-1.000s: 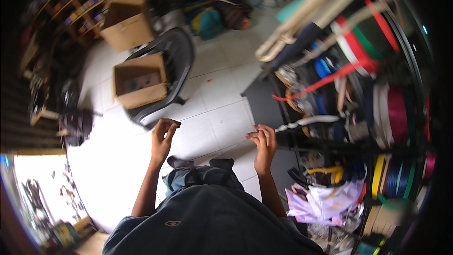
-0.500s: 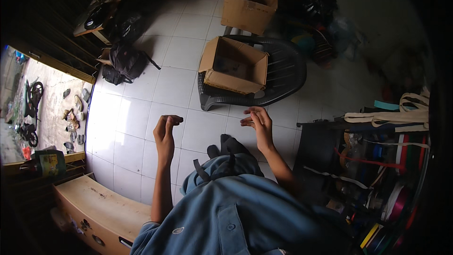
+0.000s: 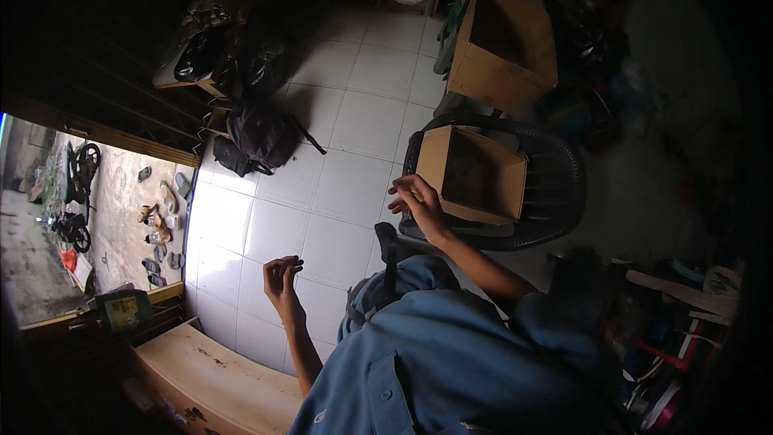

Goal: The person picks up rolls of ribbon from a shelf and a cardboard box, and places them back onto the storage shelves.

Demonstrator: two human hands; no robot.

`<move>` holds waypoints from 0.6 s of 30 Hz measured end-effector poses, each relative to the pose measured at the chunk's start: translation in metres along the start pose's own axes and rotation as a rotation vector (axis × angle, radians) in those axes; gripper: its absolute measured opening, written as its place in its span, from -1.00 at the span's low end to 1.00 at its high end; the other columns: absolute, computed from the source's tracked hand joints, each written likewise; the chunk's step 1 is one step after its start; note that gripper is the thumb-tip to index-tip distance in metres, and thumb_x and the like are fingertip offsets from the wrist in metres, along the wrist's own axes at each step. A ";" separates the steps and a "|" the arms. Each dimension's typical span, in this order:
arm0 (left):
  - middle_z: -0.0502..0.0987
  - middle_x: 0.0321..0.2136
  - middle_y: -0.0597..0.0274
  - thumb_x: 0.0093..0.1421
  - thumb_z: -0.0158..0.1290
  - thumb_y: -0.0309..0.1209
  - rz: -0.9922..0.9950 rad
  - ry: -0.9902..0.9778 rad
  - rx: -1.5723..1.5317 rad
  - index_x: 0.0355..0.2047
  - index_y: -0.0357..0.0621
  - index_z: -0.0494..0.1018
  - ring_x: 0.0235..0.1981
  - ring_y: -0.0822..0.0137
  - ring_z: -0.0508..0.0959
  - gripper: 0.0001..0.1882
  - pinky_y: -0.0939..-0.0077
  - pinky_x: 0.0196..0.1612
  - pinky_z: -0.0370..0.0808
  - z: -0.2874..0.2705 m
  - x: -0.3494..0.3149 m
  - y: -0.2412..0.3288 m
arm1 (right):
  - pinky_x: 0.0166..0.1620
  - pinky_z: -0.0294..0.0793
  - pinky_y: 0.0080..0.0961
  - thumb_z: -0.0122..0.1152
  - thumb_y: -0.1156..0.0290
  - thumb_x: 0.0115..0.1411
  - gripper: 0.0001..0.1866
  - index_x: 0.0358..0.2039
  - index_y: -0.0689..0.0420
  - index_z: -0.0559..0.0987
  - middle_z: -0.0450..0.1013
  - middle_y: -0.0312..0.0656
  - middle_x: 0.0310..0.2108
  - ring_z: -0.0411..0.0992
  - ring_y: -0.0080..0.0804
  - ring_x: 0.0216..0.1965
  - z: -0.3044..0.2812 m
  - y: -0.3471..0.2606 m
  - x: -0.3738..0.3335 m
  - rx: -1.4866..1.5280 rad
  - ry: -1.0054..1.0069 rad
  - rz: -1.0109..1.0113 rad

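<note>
My left hand [image 3: 282,283] is raised over the white tiled floor, its fingers curled and the fingertips close to the thumb. A small dark spot shows at the tips; whether it is an object or shadow I cannot make out. My right hand [image 3: 416,200] is held up with fingers loosely bent and apart, with nothing visible in it. In the picture it overlaps the near left corner of an open cardboard box [image 3: 432,163]; I cannot tell whether it touches. That box sits on a black plastic chair [image 3: 555,193], its flaps up and its inside in shadow.
Behind the chair stands a larger open cardboard box [image 3: 495,79]. A dark backpack [image 3: 262,135] lies on the tiled floor [image 3: 350,161] to the left. At lower left is a wooden cabinet [image 3: 217,370]. Shoes [image 3: 159,225] lie outside the doorway; straps and ribbons [image 3: 684,298] hang at right.
The view has turned, so the boxes and chair appear farther right and lower. My right hand has come nearer to the box on the chair. My left hand is lower in the picture.
</note>
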State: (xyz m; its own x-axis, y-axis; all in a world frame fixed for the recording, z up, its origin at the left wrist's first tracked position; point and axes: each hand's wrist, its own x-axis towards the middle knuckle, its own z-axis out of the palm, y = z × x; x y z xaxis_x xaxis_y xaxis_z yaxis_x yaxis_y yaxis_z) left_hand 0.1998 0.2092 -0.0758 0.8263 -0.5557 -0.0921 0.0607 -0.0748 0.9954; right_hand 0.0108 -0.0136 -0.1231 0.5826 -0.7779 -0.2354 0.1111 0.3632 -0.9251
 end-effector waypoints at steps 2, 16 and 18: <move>0.50 -0.32 0.03 0.20 -0.08 -0.54 -0.002 0.028 -0.023 -0.32 -0.25 0.31 -0.27 0.24 0.54 -0.95 0.41 -0.17 0.51 0.006 0.035 0.002 | -0.27 0.54 -0.49 -0.05 0.42 0.29 -0.81 -0.15 0.23 0.39 0.42 -0.10 -0.26 0.51 -0.39 -0.36 0.013 -0.009 0.042 0.014 -0.017 -0.009; 0.50 -0.35 0.07 0.19 -0.09 -0.58 -0.007 -0.283 -0.053 -0.33 -0.27 0.35 -0.27 0.27 0.52 -0.95 0.38 -0.13 0.48 0.110 0.351 0.015 | -0.21 0.52 -0.46 -0.02 0.39 0.28 -0.77 -0.11 0.22 0.38 0.43 -0.09 -0.24 0.49 -0.37 -0.33 0.037 -0.066 0.279 0.043 0.221 -0.060; 0.51 -0.36 0.13 0.19 -0.09 -0.59 0.004 -0.387 -0.022 -0.32 -0.26 0.37 -0.27 0.36 0.51 -0.94 0.47 -0.12 0.43 0.129 0.403 0.022 | -0.28 0.51 -0.51 -0.01 0.41 0.27 -0.79 -0.13 0.22 0.39 0.43 -0.11 -0.28 0.50 -0.39 -0.36 0.041 -0.076 0.307 0.078 0.304 -0.100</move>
State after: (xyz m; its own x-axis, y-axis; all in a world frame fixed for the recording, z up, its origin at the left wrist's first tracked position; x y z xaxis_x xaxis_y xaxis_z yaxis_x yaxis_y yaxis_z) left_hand 0.4621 -0.1230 -0.0947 0.5541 -0.8278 -0.0883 0.0736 -0.0569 0.9957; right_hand 0.2138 -0.2594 -0.1126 0.3001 -0.9249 -0.2335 0.2237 0.3062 -0.9253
